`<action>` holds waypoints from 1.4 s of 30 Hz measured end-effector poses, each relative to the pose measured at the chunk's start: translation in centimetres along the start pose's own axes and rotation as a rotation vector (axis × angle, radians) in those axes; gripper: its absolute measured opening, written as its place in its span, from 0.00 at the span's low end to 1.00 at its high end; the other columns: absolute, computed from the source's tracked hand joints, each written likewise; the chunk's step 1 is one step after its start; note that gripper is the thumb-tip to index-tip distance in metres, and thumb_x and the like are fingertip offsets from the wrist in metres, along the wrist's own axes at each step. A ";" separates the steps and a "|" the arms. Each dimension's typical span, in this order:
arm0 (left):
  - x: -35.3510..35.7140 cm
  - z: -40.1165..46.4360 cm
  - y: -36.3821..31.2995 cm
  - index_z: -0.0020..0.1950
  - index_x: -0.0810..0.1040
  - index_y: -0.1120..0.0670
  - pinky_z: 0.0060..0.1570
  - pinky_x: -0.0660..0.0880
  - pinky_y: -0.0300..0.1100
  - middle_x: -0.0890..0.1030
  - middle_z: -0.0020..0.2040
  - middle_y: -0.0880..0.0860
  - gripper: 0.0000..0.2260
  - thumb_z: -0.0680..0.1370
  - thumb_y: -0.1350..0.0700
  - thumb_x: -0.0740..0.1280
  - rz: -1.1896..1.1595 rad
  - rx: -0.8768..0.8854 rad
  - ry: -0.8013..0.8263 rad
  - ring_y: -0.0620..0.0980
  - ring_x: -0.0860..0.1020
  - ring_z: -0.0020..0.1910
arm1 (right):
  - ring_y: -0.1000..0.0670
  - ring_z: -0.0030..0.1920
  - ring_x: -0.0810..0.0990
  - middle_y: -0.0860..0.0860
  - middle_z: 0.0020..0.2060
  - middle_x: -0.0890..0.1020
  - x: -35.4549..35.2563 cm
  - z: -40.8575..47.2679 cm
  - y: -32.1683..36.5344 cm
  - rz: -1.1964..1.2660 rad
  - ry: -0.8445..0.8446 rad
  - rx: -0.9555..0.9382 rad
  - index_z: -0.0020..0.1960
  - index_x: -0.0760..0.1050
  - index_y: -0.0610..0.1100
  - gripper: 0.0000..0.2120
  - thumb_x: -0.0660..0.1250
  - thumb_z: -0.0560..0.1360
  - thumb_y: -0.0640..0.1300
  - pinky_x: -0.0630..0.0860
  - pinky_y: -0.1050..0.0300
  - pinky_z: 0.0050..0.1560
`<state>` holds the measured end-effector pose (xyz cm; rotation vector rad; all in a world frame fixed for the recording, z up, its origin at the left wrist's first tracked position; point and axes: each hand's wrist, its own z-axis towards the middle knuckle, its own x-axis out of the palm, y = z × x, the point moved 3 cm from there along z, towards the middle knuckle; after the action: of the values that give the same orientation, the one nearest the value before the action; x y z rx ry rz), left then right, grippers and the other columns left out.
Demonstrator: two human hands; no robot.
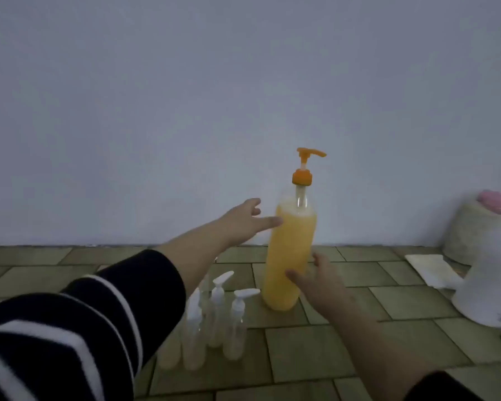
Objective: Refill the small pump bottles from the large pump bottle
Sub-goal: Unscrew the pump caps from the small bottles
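A: Largest first. Tall clear plastic pump bottle, filled w/ orange-yellow liquid, orange pump head (291, 250) is seen upright on the tan brick-pattern floor (417, 296), near the pale wall. Spout is pointed right.

B: Hands?

A: Left hand (245, 219) is held by the upper body of the big bottle, fingers spread apart, thumb tip touching or nearly touching its side; nothing is gripped. Right hand (315, 280) is laid against the lower body, fingers loosely spread, thumb on the front. A firm clasp can't be confirmed; motion blur.

B: Small ones?

A: Cluster of small clear plastic pump bottles w/ white pump heads (214, 322) is stood just left-front of the big bottle, partly hidden by the striped sleeve (78, 334). Approx. four; count unsure. Some pale content is visible low in them.

B: Risks?

A: Big bottle is judged tall & top-heavy: tipping is likely if it's pushed high by the left hand before the base is secured. Small bottles could be knocked over by the left forearm passing above them. Spillage is expected if the spout isn't lined up over a narrow neck.
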<state>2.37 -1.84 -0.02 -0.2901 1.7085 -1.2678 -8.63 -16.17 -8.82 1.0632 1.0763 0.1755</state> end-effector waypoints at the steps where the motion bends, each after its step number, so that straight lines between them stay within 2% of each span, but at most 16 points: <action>1: 0.6 0.7 -0.2 0.77 0.53 0.50 0.67 0.66 0.49 0.62 0.75 0.52 0.39 0.72 0.40 0.68 -0.032 0.001 0.025 0.54 0.66 0.70 | 0.45 0.66 0.69 0.48 0.69 0.68 0.6 0.4 -0.1 0.067 0.021 0.027 0.73 0.58 0.46 0.40 0.72 0.69 0.56 0.70 0.49 0.59; 4: 2.3 2.7 -0.8 0.76 0.55 0.50 0.64 0.70 0.52 0.66 0.72 0.52 0.41 0.70 0.44 0.73 -0.064 -0.026 0.101 0.55 0.68 0.67 | 0.45 0.62 0.71 0.48 0.64 0.72 2.1 2.1 -0.7 0.230 0.078 0.066 0.71 0.61 0.46 0.39 0.76 0.66 0.51 0.72 0.47 0.58; 7: 3.6 4.5 -1.1 0.74 0.57 0.48 0.59 0.74 0.55 0.68 0.69 0.52 0.41 0.67 0.46 0.76 -0.107 -0.068 0.100 0.57 0.69 0.65 | 0.44 0.61 0.72 0.49 0.61 0.73 3.1 3.9 -1.1 0.349 0.099 0.102 0.70 0.61 0.48 0.43 0.80 0.61 0.49 0.73 0.44 0.58; 11: 4.0 5.6 -1.2 0.70 0.59 0.48 0.54 0.76 0.54 0.69 0.65 0.51 0.41 0.64 0.44 0.77 -0.009 -0.084 0.063 0.56 0.70 0.61 | 0.44 0.62 0.70 0.51 0.58 0.71 3.9 4.9 -1.3 0.341 0.078 0.098 0.71 0.58 0.49 0.49 0.82 0.57 0.45 0.72 0.44 0.59; 14: 3.9 5.7 -1.3 0.70 0.62 0.49 0.56 0.76 0.55 0.69 0.65 0.51 0.40 0.63 0.44 0.78 -0.019 -0.117 0.083 0.56 0.70 0.62 | 0.44 0.63 0.70 0.49 0.63 0.71 3.8 4.8 -1.5 0.289 0.068 0.095 0.72 0.57 0.49 0.51 0.82 0.57 0.46 0.72 0.43 0.60; 17: 4.2 5.1 -1.4 0.70 0.61 0.50 0.56 0.75 0.56 0.69 0.66 0.52 0.41 0.63 0.43 0.78 0.017 -0.111 0.115 0.56 0.70 0.62 | 0.44 0.63 0.70 0.49 0.62 0.72 3.3 4.4 -1.9 0.247 0.078 0.086 0.72 0.57 0.50 0.52 0.82 0.56 0.47 0.72 0.42 0.60; 22: 4.8 3.5 -1.6 0.70 0.60 0.49 0.55 0.76 0.55 0.68 0.67 0.52 0.42 0.63 0.42 0.77 0.003 -0.117 0.138 0.57 0.70 0.62 | 0.46 0.59 0.74 0.52 0.58 0.76 2.3 3.0 -2.2 0.171 0.155 0.064 0.68 0.63 0.53 0.55 0.82 0.45 0.56 0.75 0.42 0.56; 26: 5.2 1.2 -1.8 0.69 0.62 0.49 0.54 0.77 0.53 0.69 0.65 0.51 0.41 0.62 0.42 0.77 0.022 -0.104 0.148 0.55 0.71 0.61 | 0.46 0.58 0.74 0.53 0.57 0.75 1.4 0.7 -2.6 0.123 0.163 0.056 0.67 0.63 0.53 0.49 0.82 0.51 0.53 0.77 0.46 0.51; 31: 5.8 -1.8 -2.6 0.69 0.62 0.49 0.51 0.79 0.52 0.71 0.63 0.50 0.42 0.61 0.42 0.78 0.079 -0.062 0.182 0.54 0.72 0.59 | 0.49 0.56 0.76 0.54 0.55 0.77 0.1 -2.7 -3.3 0.039 0.194 0.016 0.67 0.65 0.53 0.50 0.80 0.48 0.58 0.77 0.46 0.53; 37: 6.4 -5.0 -2.7 0.68 0.62 0.49 0.47 0.79 0.49 0.70 0.61 0.49 0.42 0.61 0.42 0.78 0.075 -0.055 0.184 0.53 0.72 0.57 | 0.51 0.53 0.75 0.56 0.53 0.76 -0.6 -5.8 -4.1 0.054 0.191 -0.001 0.66 0.65 0.54 0.44 0.81 0.54 0.53 0.75 0.52 0.49; 39: 6.4 -5.6 -2.7 0.68 0.62 0.49 0.46 0.79 0.48 0.70 0.59 0.48 0.41 0.62 0.42 0.78 0.070 -0.060 0.179 0.53 0.71 0.56 | 0.49 0.54 0.75 0.54 0.54 0.77 -0.4 -6.4 -4.1 0.070 0.181 0.015 0.67 0.65 0.53 0.45 0.81 0.55 0.53 0.75 0.49 0.51; 42: 6.4 -6.1 -2.6 0.68 0.61 0.49 0.50 0.78 0.51 0.70 0.61 0.49 0.41 0.62 0.43 0.78 0.031 -0.076 0.170 0.54 0.71 0.59 | 0.48 0.56 0.75 0.52 0.57 0.77 -0.2 -6.9 -4.1 0.094 0.163 0.060 0.68 0.64 0.51 0.45 0.81 0.56 0.52 0.76 0.47 0.54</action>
<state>-6.63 -3.44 -1.25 -0.2048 1.9018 -1.2357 -15.62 -14.17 -12.28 1.1697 1.1848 0.3114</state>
